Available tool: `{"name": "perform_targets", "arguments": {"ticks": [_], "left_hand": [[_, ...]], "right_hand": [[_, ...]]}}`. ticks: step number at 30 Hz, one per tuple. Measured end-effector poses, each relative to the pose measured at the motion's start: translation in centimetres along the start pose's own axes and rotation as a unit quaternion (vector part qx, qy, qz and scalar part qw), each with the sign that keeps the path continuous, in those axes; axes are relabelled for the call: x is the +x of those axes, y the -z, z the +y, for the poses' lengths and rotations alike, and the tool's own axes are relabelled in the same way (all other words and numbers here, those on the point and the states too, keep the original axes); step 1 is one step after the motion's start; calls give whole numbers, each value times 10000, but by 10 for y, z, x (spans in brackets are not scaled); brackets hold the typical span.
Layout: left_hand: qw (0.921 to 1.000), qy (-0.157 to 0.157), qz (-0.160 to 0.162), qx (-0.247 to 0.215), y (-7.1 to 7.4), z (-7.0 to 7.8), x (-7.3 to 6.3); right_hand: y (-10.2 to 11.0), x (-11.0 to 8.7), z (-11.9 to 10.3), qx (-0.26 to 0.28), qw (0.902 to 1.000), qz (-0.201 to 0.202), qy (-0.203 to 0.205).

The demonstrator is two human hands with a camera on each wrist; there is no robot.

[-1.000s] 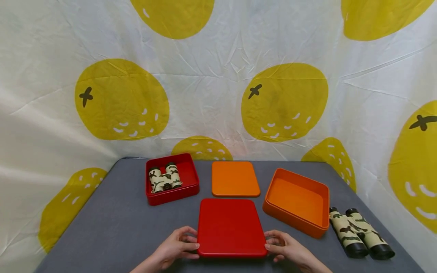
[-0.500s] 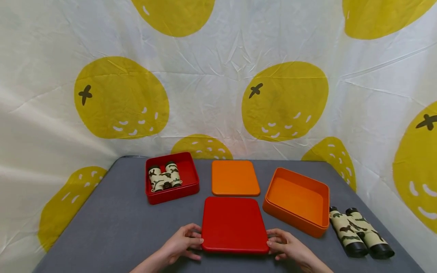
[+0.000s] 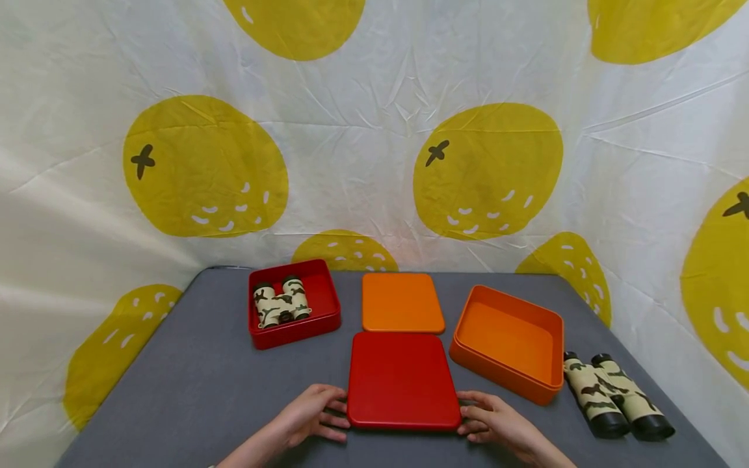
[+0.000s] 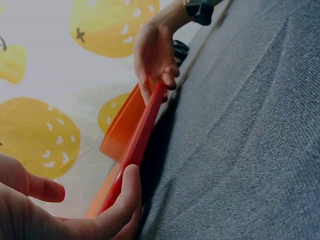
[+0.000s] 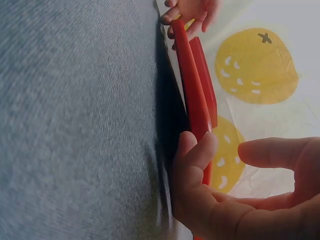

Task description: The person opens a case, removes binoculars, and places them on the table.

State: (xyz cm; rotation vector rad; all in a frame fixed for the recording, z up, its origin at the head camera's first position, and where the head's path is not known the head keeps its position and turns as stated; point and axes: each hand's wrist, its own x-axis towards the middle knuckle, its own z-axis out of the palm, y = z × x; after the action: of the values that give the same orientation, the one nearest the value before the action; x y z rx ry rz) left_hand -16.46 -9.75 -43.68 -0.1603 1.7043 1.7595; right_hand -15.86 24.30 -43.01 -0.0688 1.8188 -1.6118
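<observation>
A square red lid (image 3: 404,382) lies top side up in front of me, its far edge beside an orange lid (image 3: 400,303). My left hand (image 3: 313,416) is at its left edge, fingers spread and fairly straight. At the opposite edge my right hand (image 3: 497,422) lies with fingertips against or very near the side. In the left wrist view, one fingertip meets the red rim (image 4: 142,132) while another finger stays apart from it. The right wrist view likewise shows two fingertips at the lid edge (image 5: 196,95) and one finger held away.
A red box (image 3: 318,315) with camouflage binoculars (image 3: 281,305) in it stands back left. To the right is an open orange box (image 3: 512,338), and beyond it a second pair of camouflage binoculars (image 3: 617,396). The grey table (image 3: 193,364) meets a fruit-print curtain (image 3: 351,169).
The red lid has shifted slightly right and away from me, closer to the orange lid. My left fingers have straightened from its edge, and the right fingers have loosened too. The boxes stayed put.
</observation>
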Motion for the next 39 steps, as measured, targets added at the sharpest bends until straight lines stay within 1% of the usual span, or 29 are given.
{"name": "perform_targets", "arguments": {"ticks": [5,10,16,22,28,31,36,39], "left_hand": [[9998,177,39,-23,-1,0,0],[9997,233,15,33,-1,0,-1],[9996,254,-48,106,-2,1,-2],[9993,269,-121,208,0,3,-2],[9989,352,-198,248,2,3,-2],[9987,373,-234,241,3,3,-3],[9986,399,-224,252,1,4,-5],[9987,397,-202,260,1,4,-6]], "right_hand": [[1,-1,0,-91,9999,63,-25],[2,0,3,-187,9997,130,-97],[2,0,4,-267,9995,128,-139],[1,1,2,-299,9991,209,-228],[3,1,3,-364,9992,121,-146],[3,1,3,-356,9991,106,-183],[3,0,3,-378,9987,155,-305],[3,0,3,-382,9987,135,-306]]}}
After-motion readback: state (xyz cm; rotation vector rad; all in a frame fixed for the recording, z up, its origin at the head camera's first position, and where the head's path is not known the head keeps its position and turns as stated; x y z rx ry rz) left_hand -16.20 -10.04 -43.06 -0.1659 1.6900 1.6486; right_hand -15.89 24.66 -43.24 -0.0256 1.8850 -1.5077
